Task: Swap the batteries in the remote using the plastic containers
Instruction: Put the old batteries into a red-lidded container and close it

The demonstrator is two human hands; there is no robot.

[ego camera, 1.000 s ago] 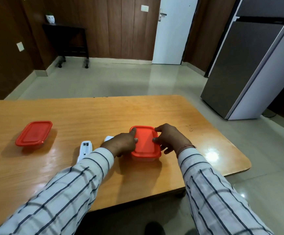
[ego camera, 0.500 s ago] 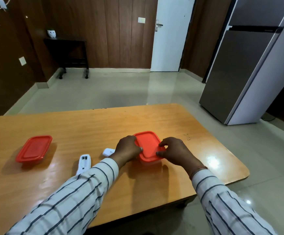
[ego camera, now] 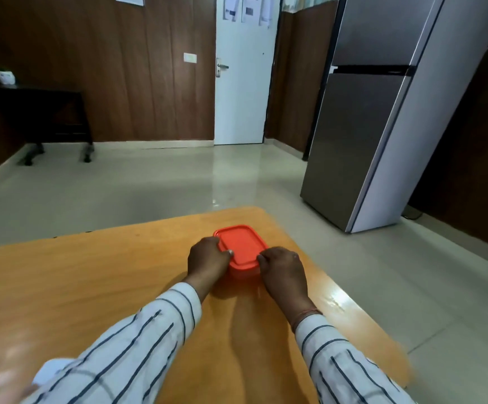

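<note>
Container [ego camera: 241, 249] with the red lid sits on the wooden table [ego camera: 91, 287] near its far right corner, and I have both hands on it: my left hand [ego camera: 206, 258] curls round its left edge with the thumb pressing on the lid rim, my right hand [ego camera: 283, 269] closes against the near right corner, fingers tucked so I cannot tell how much they grip. The lid looks seated flat all round. A second ago my hands pressed the same lid, but the remote, its loose cover and the second container lay in sight to the left; now my head has lifted and they have dropped out of frame. I judge this container is being pressed shut, so the swap is likely near its end. Beyond the table stand the fridge [ego camera: 382, 112] and white door [ego camera: 242, 83].
</note>
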